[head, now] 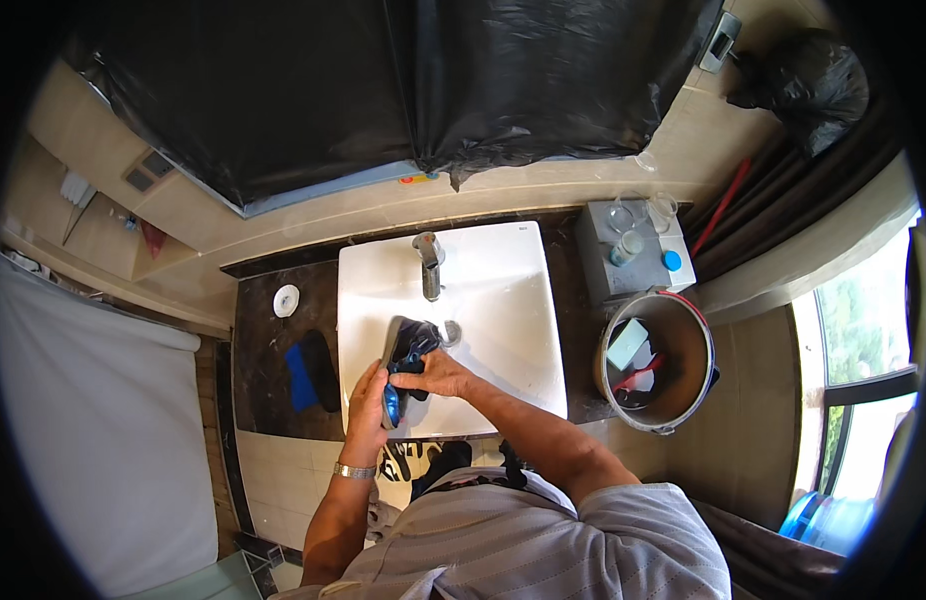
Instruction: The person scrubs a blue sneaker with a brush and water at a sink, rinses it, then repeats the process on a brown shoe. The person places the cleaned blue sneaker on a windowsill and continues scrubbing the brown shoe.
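Note:
Over the white washbasin [500, 360], a dark shoe with blue shiny parts [410, 341] is tilted on its side between my two hands. My left hand [367, 401], with a metal-banded watch on the wrist, grips the shoe along its sole side. On the opposite side, my right hand [442, 373] has its fingers and thumb at the shoe's opening; its fingertips are partly hidden. The chrome faucet [430, 270] stands just beyond the shoe, and the round drain [451, 332] shows beside the toe.
Left on the dark counter [264, 337] lie a black insole [325, 369], a blue piece [301, 379] and a white round dish [286, 301]. At right, a bucket [691, 401] holds a pale block [628, 345] and a red-handled item [639, 375]. Clear cups [622, 217] top a grey box [601, 262].

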The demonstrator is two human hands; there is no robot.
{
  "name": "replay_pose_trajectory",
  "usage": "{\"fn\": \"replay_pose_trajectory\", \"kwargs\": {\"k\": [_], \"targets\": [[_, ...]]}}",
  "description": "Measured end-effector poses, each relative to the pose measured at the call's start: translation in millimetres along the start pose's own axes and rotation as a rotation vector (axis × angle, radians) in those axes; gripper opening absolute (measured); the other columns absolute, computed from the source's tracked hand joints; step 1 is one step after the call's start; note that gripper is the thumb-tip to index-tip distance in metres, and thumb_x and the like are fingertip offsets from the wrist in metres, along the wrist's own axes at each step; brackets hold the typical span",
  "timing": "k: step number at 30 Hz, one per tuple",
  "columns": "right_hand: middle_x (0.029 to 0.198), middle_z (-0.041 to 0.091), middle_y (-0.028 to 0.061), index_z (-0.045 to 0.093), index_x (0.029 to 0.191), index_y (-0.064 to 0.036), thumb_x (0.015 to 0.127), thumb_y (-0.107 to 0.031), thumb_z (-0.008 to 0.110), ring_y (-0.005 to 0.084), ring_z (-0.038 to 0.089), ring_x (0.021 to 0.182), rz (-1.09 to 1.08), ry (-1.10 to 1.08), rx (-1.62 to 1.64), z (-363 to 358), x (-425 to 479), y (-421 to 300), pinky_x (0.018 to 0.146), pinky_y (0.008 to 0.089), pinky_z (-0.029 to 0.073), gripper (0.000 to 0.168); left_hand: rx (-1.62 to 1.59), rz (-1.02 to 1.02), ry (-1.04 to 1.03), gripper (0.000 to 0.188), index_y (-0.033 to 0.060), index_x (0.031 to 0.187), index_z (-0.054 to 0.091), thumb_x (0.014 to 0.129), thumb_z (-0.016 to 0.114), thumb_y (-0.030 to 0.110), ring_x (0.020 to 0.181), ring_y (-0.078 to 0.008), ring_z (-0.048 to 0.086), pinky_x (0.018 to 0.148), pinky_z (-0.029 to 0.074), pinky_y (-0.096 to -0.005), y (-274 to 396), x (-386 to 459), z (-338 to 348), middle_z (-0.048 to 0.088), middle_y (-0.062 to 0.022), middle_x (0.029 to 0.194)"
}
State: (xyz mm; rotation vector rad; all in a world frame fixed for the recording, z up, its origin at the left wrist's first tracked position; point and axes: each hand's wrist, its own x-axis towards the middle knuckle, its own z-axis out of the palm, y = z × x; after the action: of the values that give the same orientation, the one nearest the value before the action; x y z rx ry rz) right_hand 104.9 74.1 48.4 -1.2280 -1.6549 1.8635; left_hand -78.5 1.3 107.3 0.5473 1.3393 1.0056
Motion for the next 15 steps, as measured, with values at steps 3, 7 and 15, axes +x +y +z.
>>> {"fn": "replay_pose_trajectory", "kwargs": {"k": [3,7,15], "targets": [[0.097,0.076,0.0128,0.076,0.108,-0.007,0.087,-0.055,0.078,0.0248,0.07,0.088,-0.01,0.083,-0.021,-4,-14,0,0.079,0.0381,0.055,0.052,0.463,0.419,0.228,0.057,0.0025,0.143,0.058,0.093,0.077,0.021,0.122,-0.0273,0.061,0.103,0.05,-0.0365,-19,12,-13,0.062,-0.0189,0.132],[0.103,0.072,0.0214,0.073,0.096,-0.006,0.095,-0.028,0.064,0.043,0.07,0.094,-0.191,0.407,-0.709,-35,-4,18,0.084,0.0497,0.056,0.024,0.815,0.815,0.314,0.055,0.0032,0.138,0.062,0.088,0.081,0.016,0.127,-0.0353,0.058,0.107,0.048,-0.0422,-3,1,4,0.054,-0.0234,0.139],[0.15,0.05,0.0118,0.053,0.144,-0.007,0.087,-0.005,0.069,0.0385,0.05,0.128,-0.47,0.751,-0.881,-76,2,-81,0.107,0.0484,0.044,0.059,0.821,0.892,0.395,0.055,0.0042,0.137,0.063,0.087,0.082,0.015,0.125,-0.0394,0.059,0.106,0.049,-0.0437,-2,-12,-8,0.052,-0.0253,0.14]]}}
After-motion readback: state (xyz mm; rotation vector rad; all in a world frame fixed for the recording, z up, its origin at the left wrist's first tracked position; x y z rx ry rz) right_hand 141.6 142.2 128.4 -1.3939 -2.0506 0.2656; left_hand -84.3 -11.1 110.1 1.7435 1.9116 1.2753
